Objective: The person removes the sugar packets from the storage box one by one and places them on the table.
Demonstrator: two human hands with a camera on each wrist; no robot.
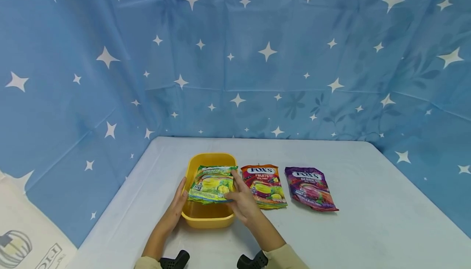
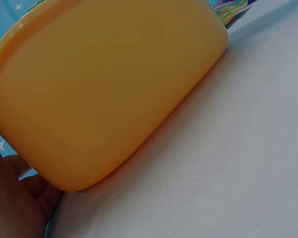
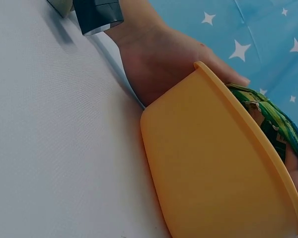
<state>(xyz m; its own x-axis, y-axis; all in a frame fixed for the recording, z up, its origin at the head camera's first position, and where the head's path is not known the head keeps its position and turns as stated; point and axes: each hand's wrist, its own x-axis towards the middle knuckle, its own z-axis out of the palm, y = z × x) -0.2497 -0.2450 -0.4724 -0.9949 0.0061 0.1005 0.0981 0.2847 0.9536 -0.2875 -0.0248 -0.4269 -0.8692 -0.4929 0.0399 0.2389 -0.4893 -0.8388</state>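
A yellow plastic tub stands on the white table. Over its opening lies a green and yellow candy bag, tilted, its printed front facing up. My right hand holds this bag by its right edge, thumb on the front and fingers toward the top corner. Against the tub's left side rests my left hand, its fingers extended along the wall near the rim. In the right wrist view, the left hand is at the tub's far side, its thumb close to the bag.
Right of the tub lies a red Fox's Fruits bag, apparently stacked on another. Farther right is a purple Fox's Berries bag. A blue star-patterned cloth hangs behind the table. Printed cream fabric shows at lower left.
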